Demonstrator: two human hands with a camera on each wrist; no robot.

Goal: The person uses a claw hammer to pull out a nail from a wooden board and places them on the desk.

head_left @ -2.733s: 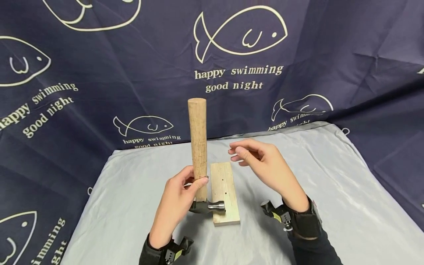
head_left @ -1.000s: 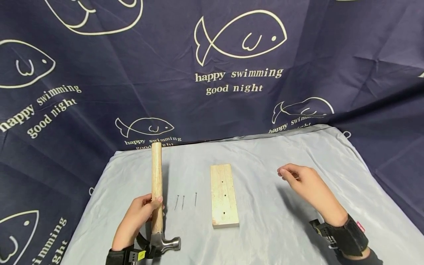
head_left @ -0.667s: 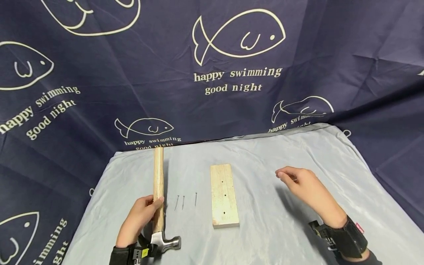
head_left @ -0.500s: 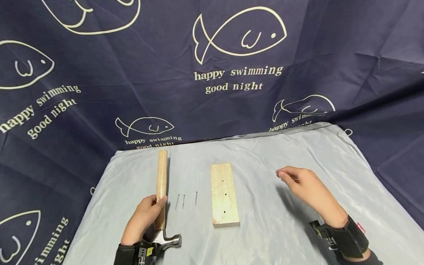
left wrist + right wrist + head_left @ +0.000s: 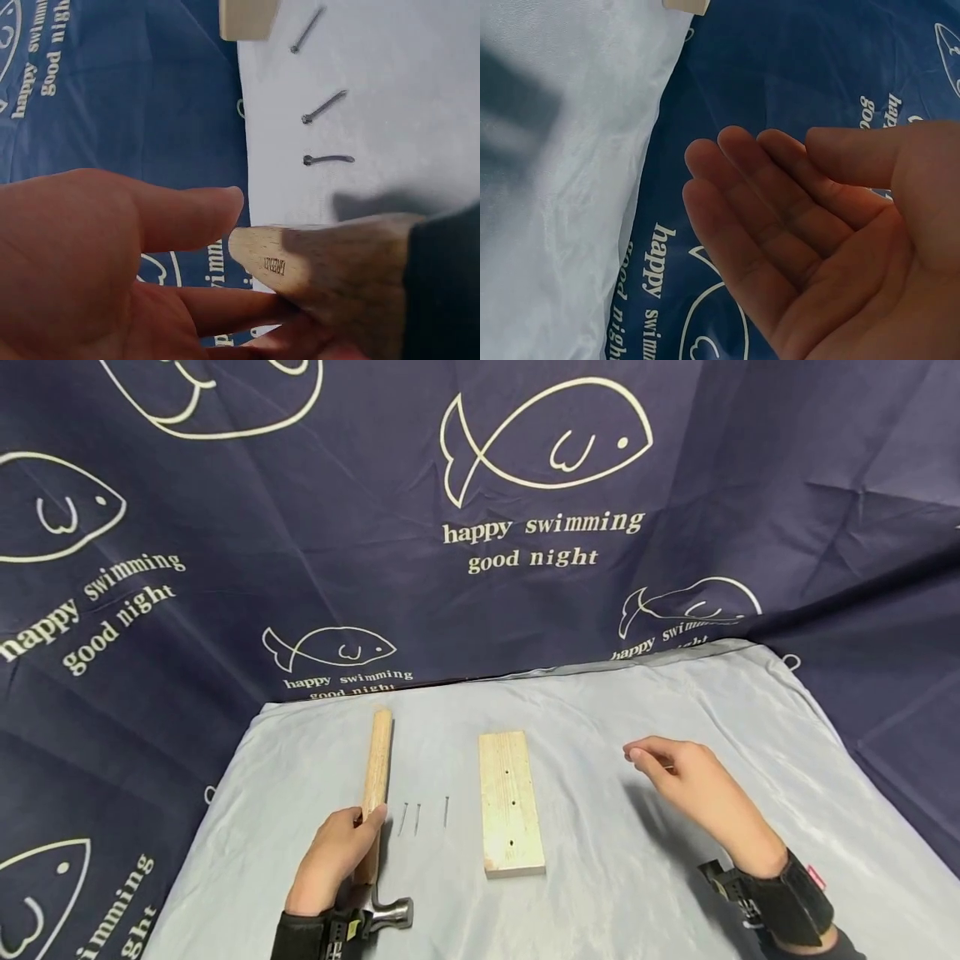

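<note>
My left hand (image 5: pixel 337 852) holds a claw hammer (image 5: pixel 379 752) by its wooden handle, low above the cloth, thumb on the near side and fingers reaching behind. The handle points away from me; the metal head is nearest me, partly hidden by the wrist gear. In the left wrist view, the handle (image 5: pixel 322 262) lies between thumb and fingers. Just right of it are three loose nails (image 5: pixel 417 818). Further right lies a wooden board (image 5: pixel 512 814) with three dark holes along it. My right hand (image 5: pixel 693 777) hovers at the right, fingers loosely bent, holding nothing; its palm shows in the right wrist view.
A pale, slightly wrinkled cloth (image 5: pixel 585 893) covers the table. Behind and beside it hangs a dark blue curtain (image 5: pixel 525 618) printed with fish and lettering. Black camera straps (image 5: pixel 787 893) sit on both wrists.
The hammer, earlier held upright with its head over the board, has gone left and been lowered beside the nails, then shifted slightly right. My right hand moved right, then stayed still.
</note>
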